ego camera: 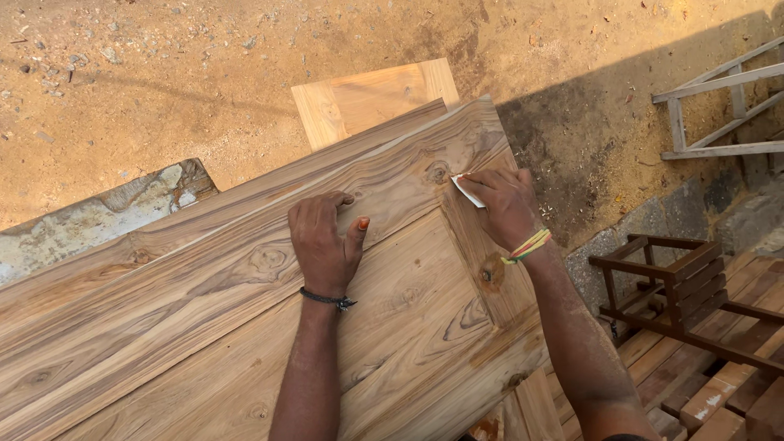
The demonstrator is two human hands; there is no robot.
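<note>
The left hand (325, 242) lies flat with the palm down on the wooden door panel (245, 302). Its fingers are spread and curl a little over a raised ridge of the frame, and it grips nothing; it only presses on the wood. The right hand (506, 206) is closed on a small folded piece of white sandpaper (467, 191), pinched under the fingertips and pressed against the wood near the far end of the panel.

The panel has its long axis from the lower left to the upper right of the view. The sandpaper lies to the right of the left hand and a little farther away, close to the upper right corner of the panel, so the right hand is clearly the nearer one to it.

On the left, an old weathered board (98, 216) lies on the sandy ground (163, 82). Behind the panel a paler plank (367, 98) sticks out. On the right stand a dark wooden chair frame (670, 282) on slatted boards and, farther back, a grey ladder-like frame (719, 106). No packages, labels or signs are visible.
</note>
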